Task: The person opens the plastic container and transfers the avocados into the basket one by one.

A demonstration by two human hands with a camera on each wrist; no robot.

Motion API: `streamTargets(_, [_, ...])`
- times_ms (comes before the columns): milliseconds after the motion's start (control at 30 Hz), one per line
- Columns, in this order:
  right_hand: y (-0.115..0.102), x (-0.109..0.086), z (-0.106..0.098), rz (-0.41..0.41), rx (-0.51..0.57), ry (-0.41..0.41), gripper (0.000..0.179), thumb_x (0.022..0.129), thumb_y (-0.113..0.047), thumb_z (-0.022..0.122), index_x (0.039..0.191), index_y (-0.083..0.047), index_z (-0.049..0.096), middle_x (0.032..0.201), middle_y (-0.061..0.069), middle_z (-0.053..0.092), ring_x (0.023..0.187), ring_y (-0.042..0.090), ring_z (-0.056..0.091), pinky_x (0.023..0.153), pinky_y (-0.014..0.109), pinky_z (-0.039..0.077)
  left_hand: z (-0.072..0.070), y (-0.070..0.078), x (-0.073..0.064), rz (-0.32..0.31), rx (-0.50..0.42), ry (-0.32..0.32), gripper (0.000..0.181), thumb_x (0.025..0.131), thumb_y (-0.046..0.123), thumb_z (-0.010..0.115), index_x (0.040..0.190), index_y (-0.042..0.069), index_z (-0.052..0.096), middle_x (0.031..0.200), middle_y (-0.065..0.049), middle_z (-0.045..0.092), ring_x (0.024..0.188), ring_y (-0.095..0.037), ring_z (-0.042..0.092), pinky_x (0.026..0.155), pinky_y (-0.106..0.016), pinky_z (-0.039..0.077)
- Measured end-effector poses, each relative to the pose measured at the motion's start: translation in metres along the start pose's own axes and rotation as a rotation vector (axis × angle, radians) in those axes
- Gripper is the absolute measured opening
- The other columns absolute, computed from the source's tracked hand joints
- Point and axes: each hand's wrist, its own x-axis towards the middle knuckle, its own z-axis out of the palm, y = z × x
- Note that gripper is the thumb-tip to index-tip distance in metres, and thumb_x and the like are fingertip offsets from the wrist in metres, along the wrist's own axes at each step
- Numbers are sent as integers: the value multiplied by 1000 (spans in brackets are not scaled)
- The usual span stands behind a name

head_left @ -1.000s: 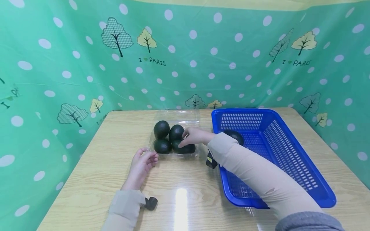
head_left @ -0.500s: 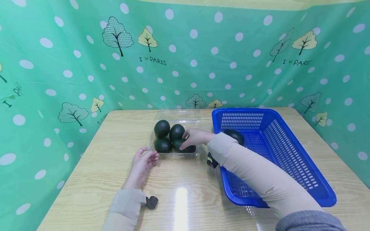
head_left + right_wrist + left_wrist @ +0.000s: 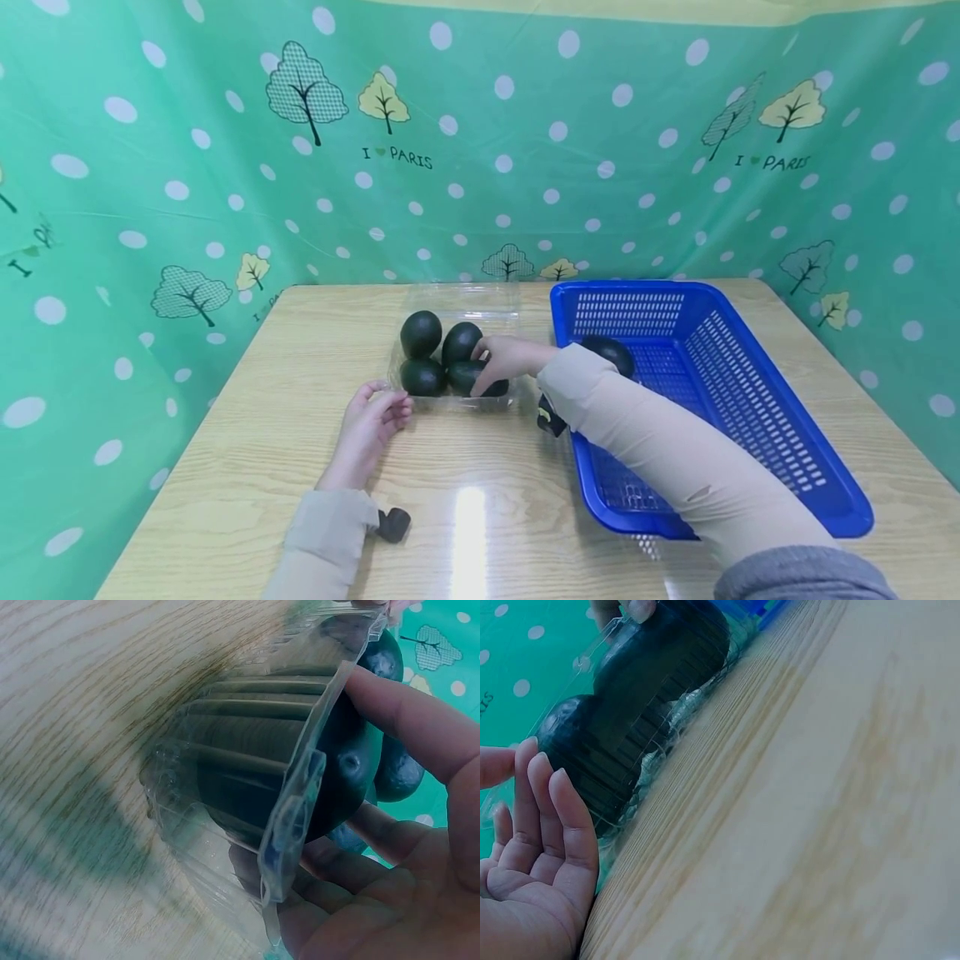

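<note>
A clear plastic clamshell container lies with its lid folded back, holding several dark green avocados. My right hand reaches into its right side, thumb and fingers round the front-right avocado; the right wrist view shows this avocado between thumb and fingers, inside the clear wall. At the front-left corner, my left hand pinches the container's rim between thumb and forefinger, its other fingers extended along the outside. Next to the held fruit sit the front-left avocado and two rear ones.
To the right stands a blue perforated basket, with another avocado at its far left. My right forearm crosses over the basket's near-left side. A green patterned curtain hangs behind the wooden table.
My right thumb has slid a little down the front-right avocado, and the fingers have settled round it. The rear-right avocado has shifted slightly. My left hand stays at the corner.
</note>
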Motion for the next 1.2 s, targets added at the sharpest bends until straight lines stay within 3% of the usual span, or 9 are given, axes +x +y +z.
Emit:
streamTargets(400, [0,2,1,-21,7,35,66,78,-28,83,134,-9,53,137,12,56,121,25,55,103,42,49,0,0,1,-3,0,-8,24,95,2,54,106,13,36,75,4,67,73,-8,65,71,-21,55])
streamTargets(667, [1,4,0,-22,81,71,67,76,-34,82,131,-9,53,128,12,59,108,22,60,89,35,56,-1,-2,2,-3,9,4,24,95,2,54,104,15,36,75,4,66,73,-8,65,71,-21,55])
streamTargets(1200, [3,5,-2,-82,162,133,61,78,-36,78,127,-7,57,131,15,58,114,25,59,96,37,54,0,0,0,-13,8,6,25,95,3,55,105,14,36,75,4,67,73,-7,65,71,-21,55])
